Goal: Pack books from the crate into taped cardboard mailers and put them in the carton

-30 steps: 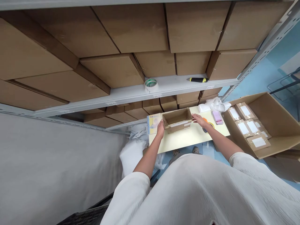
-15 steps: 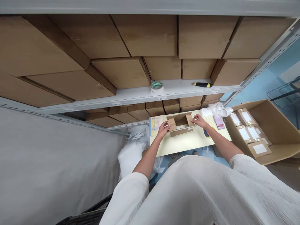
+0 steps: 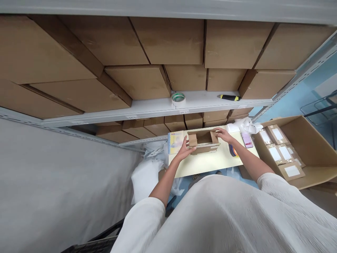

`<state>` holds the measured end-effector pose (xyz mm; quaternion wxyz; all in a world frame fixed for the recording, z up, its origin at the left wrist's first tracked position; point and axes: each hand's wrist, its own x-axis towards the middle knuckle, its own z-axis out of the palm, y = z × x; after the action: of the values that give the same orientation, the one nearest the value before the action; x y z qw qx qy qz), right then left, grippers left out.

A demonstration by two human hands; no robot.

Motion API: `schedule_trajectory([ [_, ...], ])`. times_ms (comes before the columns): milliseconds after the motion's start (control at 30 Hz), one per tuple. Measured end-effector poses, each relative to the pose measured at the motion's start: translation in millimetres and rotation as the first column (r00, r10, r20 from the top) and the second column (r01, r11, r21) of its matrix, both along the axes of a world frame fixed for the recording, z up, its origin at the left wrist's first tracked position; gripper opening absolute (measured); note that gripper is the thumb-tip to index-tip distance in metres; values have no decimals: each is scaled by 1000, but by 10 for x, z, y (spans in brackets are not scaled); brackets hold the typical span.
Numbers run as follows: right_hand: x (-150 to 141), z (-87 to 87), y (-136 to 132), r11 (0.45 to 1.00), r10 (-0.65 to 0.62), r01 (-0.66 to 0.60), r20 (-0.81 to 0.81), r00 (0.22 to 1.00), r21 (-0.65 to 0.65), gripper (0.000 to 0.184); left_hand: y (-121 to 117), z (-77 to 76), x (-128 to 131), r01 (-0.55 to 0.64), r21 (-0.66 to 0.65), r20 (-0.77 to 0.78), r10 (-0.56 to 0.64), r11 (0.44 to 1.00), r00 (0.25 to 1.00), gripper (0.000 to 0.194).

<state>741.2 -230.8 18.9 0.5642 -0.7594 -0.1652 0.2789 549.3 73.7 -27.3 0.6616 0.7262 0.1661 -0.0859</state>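
Observation:
A small cardboard box (image 3: 205,149) stands between my hands on the pale yellow tabletop (image 3: 200,167), its top open and its short end flaps folded. My left hand (image 3: 183,151) grips the box's left end, thumb along the near side and fingers at the left edge. At the far right corner, my right hand (image 3: 223,134) holds the box by its rim with bent fingers. Close to my right forearm lies a roll of tape (image 3: 232,150), partly hidden by that arm.
A large open carton (image 3: 316,146) on the right holds several small labelled boxes (image 3: 291,170). Packed cartons (image 3: 176,42) fill the shelf ahead. On its ledge sit a tape roll (image 3: 178,99) and a utility knife (image 3: 229,97). A phone (image 3: 246,140) and white wrapping (image 3: 246,125) lie at the table's right.
My left hand has shifted from the left flap to a wider grip round the box's left end. My right hand has moved slightly along the right end to the far corner.

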Motion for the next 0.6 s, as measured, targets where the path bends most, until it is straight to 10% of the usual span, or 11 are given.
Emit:
schedule_trajectory([
  [600, -102, 38, -32, 990, 14, -17, -17, 1000, -143, 38, -171, -9, 142, -45, 220, 40, 37, 974, 999, 103],
])
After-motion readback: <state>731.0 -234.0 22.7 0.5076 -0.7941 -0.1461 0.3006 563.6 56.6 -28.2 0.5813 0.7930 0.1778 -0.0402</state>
